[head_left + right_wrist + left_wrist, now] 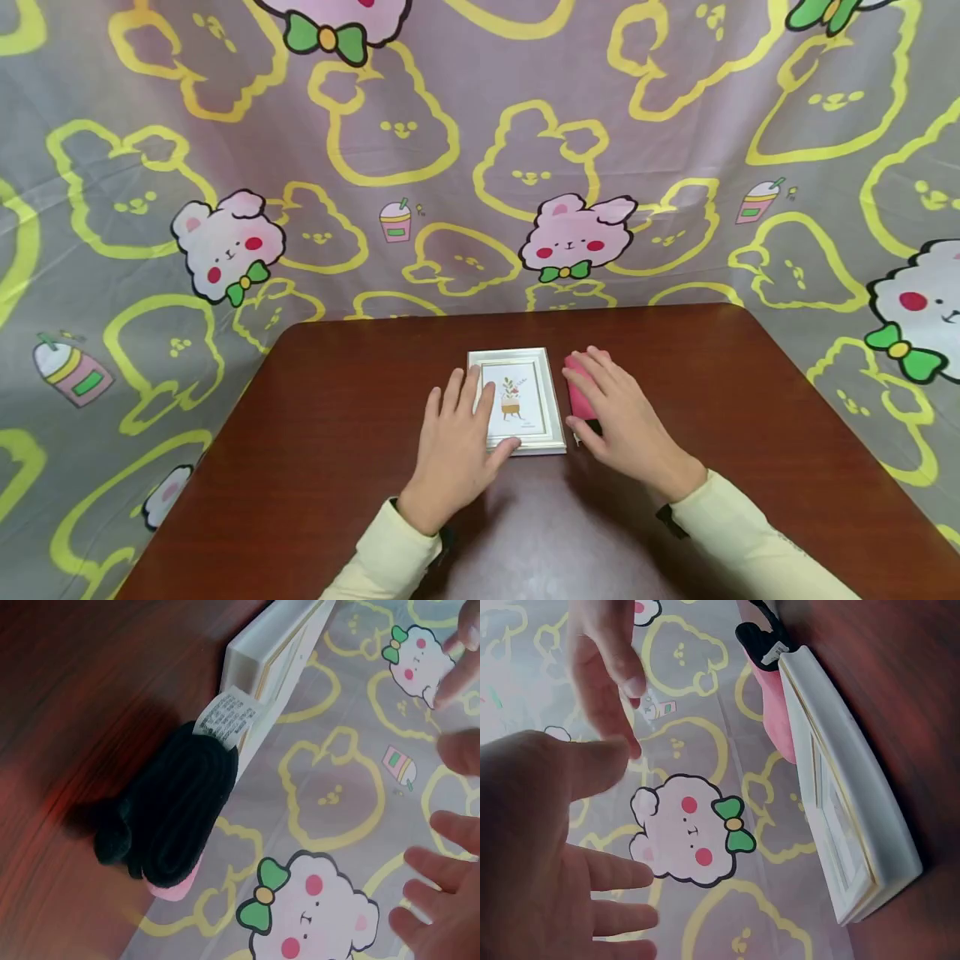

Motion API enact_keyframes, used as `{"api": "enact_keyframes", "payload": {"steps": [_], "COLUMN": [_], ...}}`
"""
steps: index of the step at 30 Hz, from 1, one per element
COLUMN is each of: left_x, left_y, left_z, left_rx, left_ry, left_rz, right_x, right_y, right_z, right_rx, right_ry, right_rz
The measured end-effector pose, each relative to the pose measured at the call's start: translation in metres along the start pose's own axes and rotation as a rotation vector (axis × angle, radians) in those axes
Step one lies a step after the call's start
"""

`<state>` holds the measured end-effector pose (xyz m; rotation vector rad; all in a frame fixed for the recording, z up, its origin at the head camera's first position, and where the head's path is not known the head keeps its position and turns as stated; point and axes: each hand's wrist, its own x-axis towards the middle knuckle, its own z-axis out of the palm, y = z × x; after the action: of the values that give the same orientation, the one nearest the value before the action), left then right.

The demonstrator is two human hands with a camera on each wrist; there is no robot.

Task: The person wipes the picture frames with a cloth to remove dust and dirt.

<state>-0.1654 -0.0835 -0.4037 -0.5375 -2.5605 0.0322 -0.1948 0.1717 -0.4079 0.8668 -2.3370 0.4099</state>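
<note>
A white picture frame (556, 421) with a potted-plant print lies face up on the table. My left hand (452, 450) hovers over its left side with fingers spread, and the left wrist view shows a gap between hand and frame (870, 802). Right beside the frame lies a rolled fabric bundle (581, 404), pink outside. Its black rolled end (180, 802) and white printed label (227, 718) show in the right wrist view. My right hand (626, 421) is above the bundle, fingers extended and apart from it, partly hiding it in the head view.
The dark red-brown wooden table (337, 400) has a glossy patch of light at its front. Behind it and at both sides hangs a grey curtain (450, 208) with yellow outlines and cartoon bears.
</note>
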Motion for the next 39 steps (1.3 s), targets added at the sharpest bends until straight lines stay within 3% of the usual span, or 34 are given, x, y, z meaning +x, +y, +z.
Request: {"api": "enact_keyframes", "payload": {"steps": [4,9,13,22,29,39], "left_x": [-0.002,-0.005,-0.005,-0.001,0.0,0.001], "left_y": [-0.006,-0.015,-0.025,-0.042,-0.052,-0.061], "left_z": [0.002,0.005,0.011,0.022,0.033,0.043], "left_rx": [-0.021,-0.065,-0.136,-0.245,-0.303,-0.378], "left_ry": [0.008,-0.015,-0.063,-0.231,-0.345,-0.391], "left_rz": [0.006,0.072,0.119,0.076,0.089,0.062], "right_x": [0.005,0.005,0.004,0.004,0.008,0.01], "right_y": [0.004,0.009,0.015,0.034,0.048,0.053], "right_z": [-0.001,0.0,0.001,0.005,0.009,0.015], "right_rx": [0.037,0.036,0.032,0.008,-0.001,0.022], "right_ry": [0.1,0.124,0.091,-0.048,-0.102,-0.13], "right_rz": [-0.047,-0.028,0.001,0.093,0.177,0.245]}}
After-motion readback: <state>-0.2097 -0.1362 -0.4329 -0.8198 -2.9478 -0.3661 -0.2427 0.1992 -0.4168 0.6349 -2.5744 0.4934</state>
